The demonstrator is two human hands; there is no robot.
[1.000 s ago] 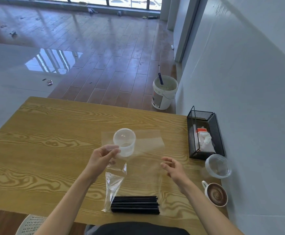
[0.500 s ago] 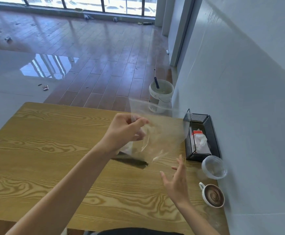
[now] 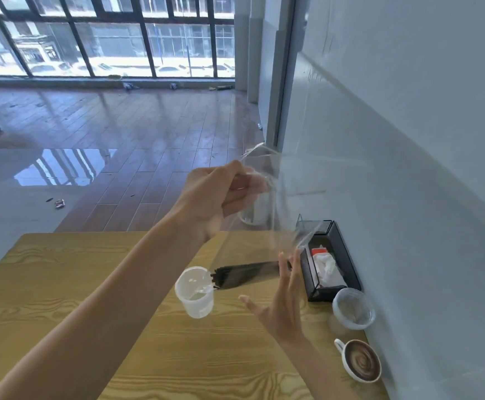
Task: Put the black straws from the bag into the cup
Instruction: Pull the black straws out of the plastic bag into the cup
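No brand, label or writing can be read on anything in view.

The left hand (image 3: 221, 197) is raised well above the light wooden table (image 3: 62, 284), its fingers curled tight round the gathered top of the clear plastic bag (image 3: 276, 209), which hangs down from that grip toward the tabletop. The bundle of thin black straws (image 3: 247, 274) sits in the low end of the bag, lying nearly level and blurred, with its near ends just beside the rim of the small clear plastic cup (image 3: 195, 293). That cup stands upright on the table and holds no straws; whether the bag's lower corner touches its rim cannot be told.

The right hand (image 3: 281, 307) hovers below the bag with fingers straight and spread wide, gripping nothing. Its fingertips reach up by the far end of the straw bundle; contact with the bag cannot be told.

Against the white wall, a black wire-mesh rectangular basket (image 3: 348, 264) holds crumpled white tissue or wrappers and something with an orange-red top. Just in front of it stands a second clear plastic cup (image 3: 352, 310), seemingly holding nothing. Nearer the table's edge sits a white ceramic mug (image 3: 361, 360) filled with brown coffee bearing a pale swirl on its surface.
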